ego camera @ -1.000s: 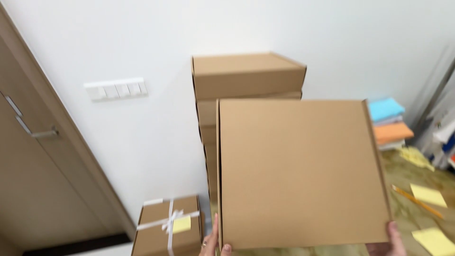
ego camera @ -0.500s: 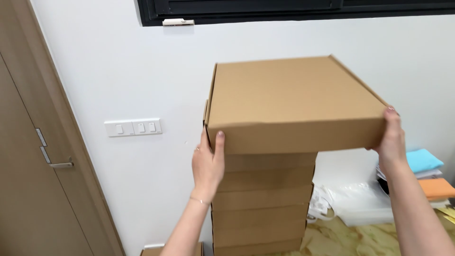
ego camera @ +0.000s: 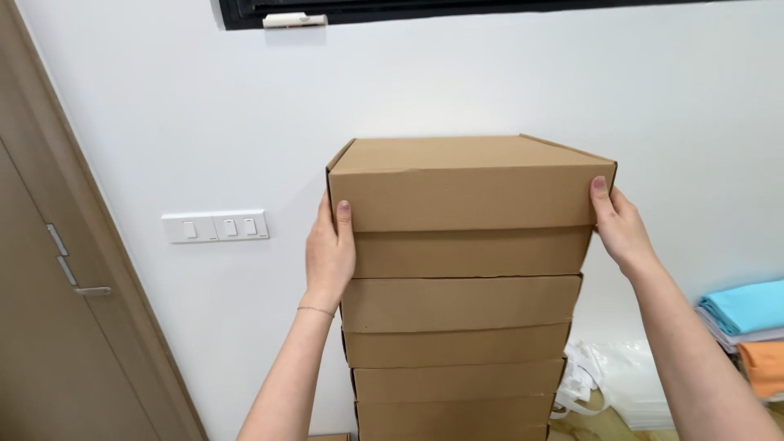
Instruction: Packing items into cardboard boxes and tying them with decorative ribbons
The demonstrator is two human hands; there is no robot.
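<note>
Against the white wall, head view: one stack of flat brown corrugated cardboard boxes (ego camera: 461, 343), six counted, the lowest cut off by the bottom edge of the frame. Top brown cardboard box (ego camera: 465, 204) sits on the stack, lid closed, square to the boxes beneath it.

Left hand (ego camera: 329, 253) is pressed flat to the top box's left side, thumb on the front face. Right hand (ego camera: 622, 229) is pressed to its right side, thumb on the front corner. Both grips hold the top box between them; fingers behind the box are hidden.

One white wall switch plate (ego camera: 216, 226), three rockers, left of the stack. One brown wooden door (ego camera: 57, 327) at far left, with one metal lever handle (ego camera: 69, 269); door cut off by the frame. One dark window frame (ego camera: 457, 10) above, mostly out of view.

Lower right: one folded blue cloth (ego camera: 747, 306) over one orange cloth (ego camera: 763, 367), both cut off. White plastic bags (ego camera: 612, 376) behind the stack, number unclear.
</note>
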